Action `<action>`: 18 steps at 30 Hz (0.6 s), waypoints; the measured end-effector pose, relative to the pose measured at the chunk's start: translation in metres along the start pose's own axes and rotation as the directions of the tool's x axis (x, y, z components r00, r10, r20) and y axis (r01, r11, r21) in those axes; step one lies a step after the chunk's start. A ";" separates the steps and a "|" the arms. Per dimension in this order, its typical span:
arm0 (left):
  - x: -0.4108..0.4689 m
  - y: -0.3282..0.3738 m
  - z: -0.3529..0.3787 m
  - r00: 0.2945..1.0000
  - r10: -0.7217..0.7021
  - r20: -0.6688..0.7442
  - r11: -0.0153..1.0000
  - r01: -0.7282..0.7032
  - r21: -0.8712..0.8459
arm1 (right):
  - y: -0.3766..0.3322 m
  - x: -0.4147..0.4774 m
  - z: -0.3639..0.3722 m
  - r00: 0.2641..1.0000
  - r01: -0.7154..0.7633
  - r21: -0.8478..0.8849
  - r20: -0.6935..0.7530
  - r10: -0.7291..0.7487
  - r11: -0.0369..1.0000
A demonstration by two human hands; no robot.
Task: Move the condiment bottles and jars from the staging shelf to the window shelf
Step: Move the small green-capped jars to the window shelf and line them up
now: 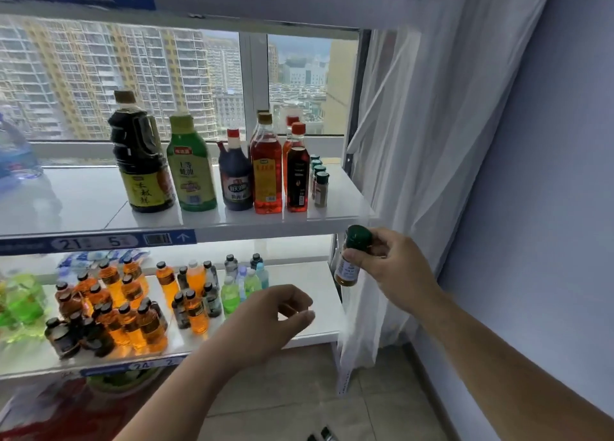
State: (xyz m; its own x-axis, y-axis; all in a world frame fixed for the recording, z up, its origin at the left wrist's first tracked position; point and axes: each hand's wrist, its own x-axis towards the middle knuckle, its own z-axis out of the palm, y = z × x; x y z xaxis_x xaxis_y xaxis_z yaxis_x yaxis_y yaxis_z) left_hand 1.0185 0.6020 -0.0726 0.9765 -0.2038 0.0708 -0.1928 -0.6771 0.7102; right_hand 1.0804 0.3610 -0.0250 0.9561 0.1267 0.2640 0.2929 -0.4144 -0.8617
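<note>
- The left hand (265,321) is nearest, out in front of the lower shelf (309,336) with its fingers loosely curled and nothing in them.
- The right hand (395,268) grips a small spice jar (351,261) with a green cap, thumb and fingertips pinched round the neck just under the cap; the jar hangs tilted below the front right corner of the window shelf (339,214), not yet on it.
- On that shelf already stand a dark soy sauce jug (141,161), a green oyster sauce bottle (191,168), a dark vinegar bottle (236,178), red oil bottles (267,168) and a short row of green-capped spice jars (320,185) at the right end.
- The jar looks light and rigid, likely glass or hard plastic, so smooth and breakable if dropped; a hold round the body below the cap would probably be steadier for setting it upright beside the matching jars.
- The sheer curtain (398,141) hangs close by that corner.
</note>
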 end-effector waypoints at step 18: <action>0.104 -0.022 -0.003 0.989 -0.118 -0.089 0.992 0.121 0.032 | 0.080 0.212 0.019 0.998 -0.061 0.111 -0.003 0.062 0.992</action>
State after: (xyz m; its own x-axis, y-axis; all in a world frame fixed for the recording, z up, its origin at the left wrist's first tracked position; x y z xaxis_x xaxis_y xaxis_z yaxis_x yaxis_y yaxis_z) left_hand 1.1251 0.5982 -0.0789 0.9971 -0.0588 0.0489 -0.0763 -0.7190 0.6908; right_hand 1.3065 0.3720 -0.0467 0.9725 0.0977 0.2114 0.2318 -0.3184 -0.9192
